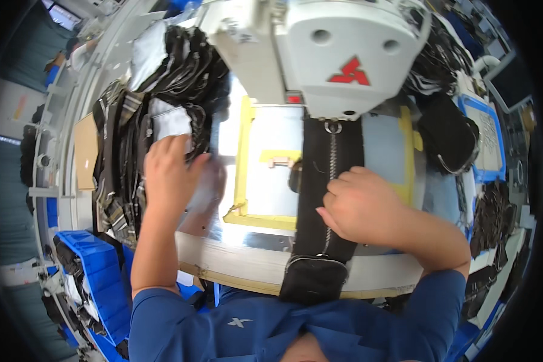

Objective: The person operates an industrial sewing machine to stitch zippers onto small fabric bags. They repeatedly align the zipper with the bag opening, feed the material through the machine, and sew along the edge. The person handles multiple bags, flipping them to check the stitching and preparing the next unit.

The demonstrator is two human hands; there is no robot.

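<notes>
A long black fabric strip with a metal zipper down its length lies under the white sewing machine head. A ring shows at its far end; its near end, a black zippered pouch part, hangs over the table's front edge. My right hand rests on the strip, fingers curled in against the zipper; the fingertips are partly hidden. At the left, my left hand reaches to a stack of black fabric pieces. Its fingers are at a white-lined piece, thumb spread away from them.
Yellow tape frames a pale plate on the work surface. More black pieces are heaped at the back left. A black pouch and a blue-edged tray are at the right. A blue bin stands at the lower left.
</notes>
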